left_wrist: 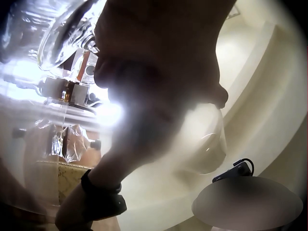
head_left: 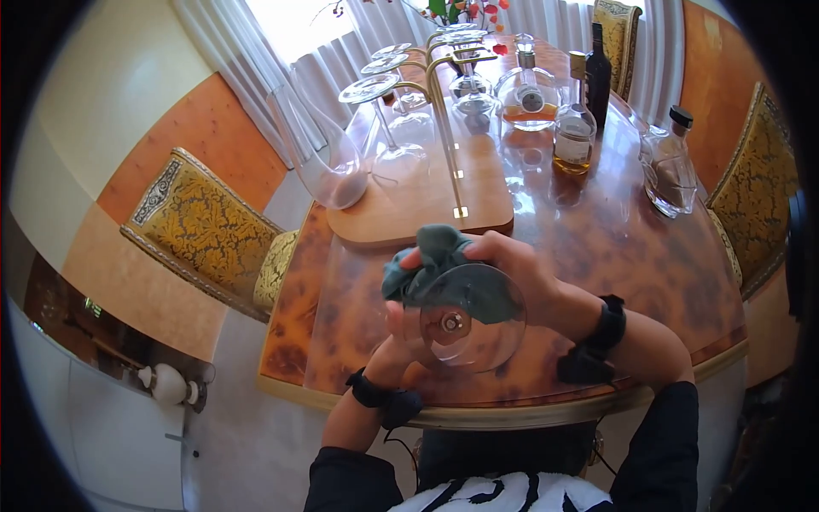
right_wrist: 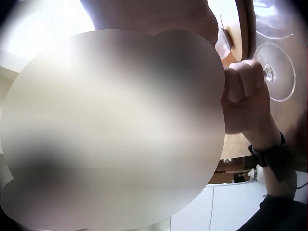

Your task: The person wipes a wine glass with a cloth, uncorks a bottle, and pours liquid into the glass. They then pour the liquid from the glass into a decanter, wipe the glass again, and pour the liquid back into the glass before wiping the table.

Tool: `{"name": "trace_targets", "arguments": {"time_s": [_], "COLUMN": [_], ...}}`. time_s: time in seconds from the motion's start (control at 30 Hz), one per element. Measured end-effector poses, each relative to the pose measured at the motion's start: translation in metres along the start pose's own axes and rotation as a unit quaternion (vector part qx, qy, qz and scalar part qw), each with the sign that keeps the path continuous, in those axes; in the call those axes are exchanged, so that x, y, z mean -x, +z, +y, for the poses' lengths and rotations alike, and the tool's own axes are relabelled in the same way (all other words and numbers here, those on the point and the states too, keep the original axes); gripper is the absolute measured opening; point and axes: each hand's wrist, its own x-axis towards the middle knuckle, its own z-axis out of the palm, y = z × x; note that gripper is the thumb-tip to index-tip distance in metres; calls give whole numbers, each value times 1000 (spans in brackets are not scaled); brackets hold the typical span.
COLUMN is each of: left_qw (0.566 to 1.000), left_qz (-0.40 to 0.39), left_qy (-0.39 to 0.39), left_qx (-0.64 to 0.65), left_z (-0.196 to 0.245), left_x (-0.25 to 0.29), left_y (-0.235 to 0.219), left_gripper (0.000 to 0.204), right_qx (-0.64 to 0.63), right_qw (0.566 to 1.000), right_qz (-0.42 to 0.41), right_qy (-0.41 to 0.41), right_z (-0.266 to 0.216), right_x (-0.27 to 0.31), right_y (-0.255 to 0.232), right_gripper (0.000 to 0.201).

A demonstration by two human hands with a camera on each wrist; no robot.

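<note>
A stemmed glass [head_left: 478,346] is held with its round foot toward the head camera. My left hand [head_left: 399,334] grips the glass; in the right wrist view its fingers curl round the stem just behind the foot [right_wrist: 283,79]. My right hand [head_left: 527,277] holds a dark green cloth [head_left: 441,243], bunched up beyond the foot. Part of the cloth shows through the clear foot. The bowl is mostly hidden behind hands and cloth in the head view; a pale, clear curve of it [left_wrist: 209,147] shows in the left wrist view.
Ahead stands a wooden-based rack [head_left: 409,213] with several upside-down glasses hanging from brass arms. A tall slanted decanter [head_left: 337,175] is at its left. Bottles, among them a whisky bottle [head_left: 574,136] and a stoppered decanter [head_left: 671,175], stand right on the glossy table [head_left: 640,282].
</note>
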Motion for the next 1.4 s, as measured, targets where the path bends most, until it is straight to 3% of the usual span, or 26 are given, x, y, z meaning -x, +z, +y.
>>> {"name": "trace_targets", "arguments": {"time_s": [0.13, 0.2, 0.23, 0.3, 0.33, 0.37, 0.4, 0.43, 0.5, 0.53, 0.6, 0.63, 0.7, 0.73, 0.77, 0.83, 0.97, 1.03, 1.17, 1.23, 1.33, 1.4], "left_qw": [996, 999, 999, 994, 993, 985, 951, 950, 994, 992, 992, 992, 992, 990, 990, 984, 982, 990, 992, 994, 995, 995], "left_qz": [-27, 10, 12, 109, 115, 41, -37, -33, 33, 86, 85, 84, 81, 82, 83, 91, 94, 70, 53, 52, 102, 96], "left_qy": [43, -32, -30, 19, 19, 28, 39, 42, -27, 13, 25, 38, 34, 27, 29, 3, 37, 52, 114, -31, -10, -22], "left_qx": [-69, 6, 5, 20, 22, 166, 306, 308, 97, 87, 85, 84, 95, 108, 109, 156, 158, 110, -7, -92, -9, -18], "left_z": [-7, 0, 3, 8, -1, -17, -26, -21, -7, -6, -6, -4, 7, 9, 5, -1, 1, -1, -6, -3, 1, -1], "left_x": [-14, -19, -20, -20, -20, -19, -19, -19, -20, -23, -26, -28, -31, -31, -29, -26, -29, -27, -25, -17, -26, -26], "left_y": [-2, -1, 1, 4, -9, -32, -46, -45, -39, -24, -8, -3, 8, 11, 9, 4, 12, 12, 5, 4, 13, 12], "left_gripper": [73, 125, 125, 119, 119, 108, 97, 97, 94, 85, 84, 82, 80, 80, 80, 87, 90, 90, 85, 67, 54, 51], "right_qx": [-4, -29, -28, -65, -65, -62, -58, -56, 3, 3, 144, 146, 382, 493, 495, 605, 633, 726, 766, 760, 752, 760], "right_qw": [999, 999, 999, 994, 994, 990, 983, 984, 991, 992, 968, 967, 895, 818, 818, 736, 714, 641, 595, 598, 609, 607], "right_qz": [-46, -38, -40, 73, 72, 98, 124, 123, 49, 48, 116, 116, 140, 149, 147, 156, 142, 125, 123, 117, 121, 103], "right_qy": [1, 1, 2, -50, -43, -82, -121, -116, -121, -120, -171, -174, -183, -254, -254, -260, -264, -215, -210, -226, -221, -206], "right_z": [1, 2, 4, 11, 12, 12, 13, 16, 21, 25, 30, 29, 27, 44, 49, 59, 81, 89, 80, 76, 64, 51], "right_x": [-15, -19, -20, -18, -16, -12, -9, -7, -2, -2, -4, -2, 5, -2, 0, 4, 9, 11, 13, 15, 19, 24], "right_y": [-6, -9, -10, -11, -6, 3, 8, 6, -1, 0, 5, 9, 17, 2, 2, 4, -2, -5, -7, -7, -9, -14], "right_gripper": [49, 47, 47, 47, 47, 48, 50, 50, 54, 54, 60, 60, 73, 85, 85, 89, 86, 81, 75, 77, 78, 78]}}
